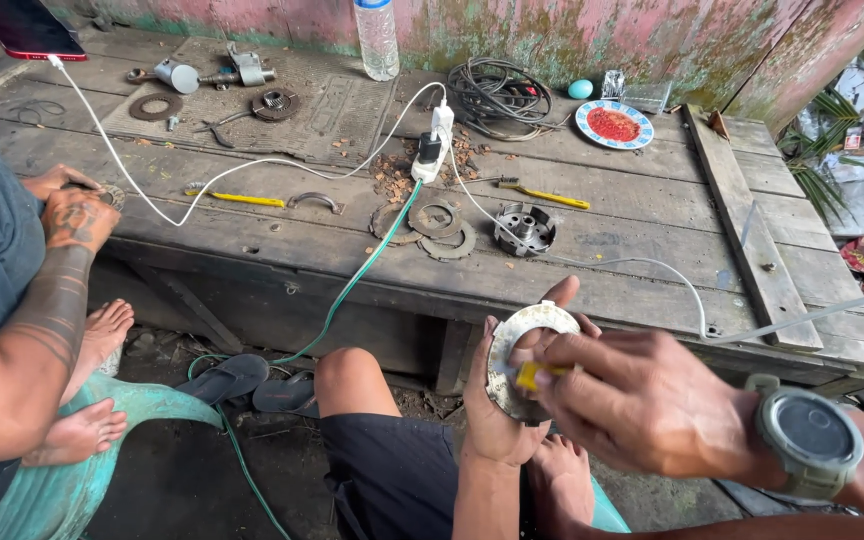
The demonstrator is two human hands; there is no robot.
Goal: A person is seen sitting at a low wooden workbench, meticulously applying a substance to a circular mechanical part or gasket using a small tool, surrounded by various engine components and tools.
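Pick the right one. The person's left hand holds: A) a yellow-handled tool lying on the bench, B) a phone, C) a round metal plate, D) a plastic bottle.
C: the left hand cups a round metal plate from behind, while the right hand presses a small yellow piece against its face.

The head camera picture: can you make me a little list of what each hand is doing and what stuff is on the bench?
Left hand: holds a round metal ring plate from behind.
Right hand: presses a small yellow tool on the plate; a watch is on the wrist.
Wooden bench: metal rings, a round metal hub, two yellow-handled tools, a power strip, a plastic bottle, a patterned plate.
Other person: a hand at the left holds a small metal part.
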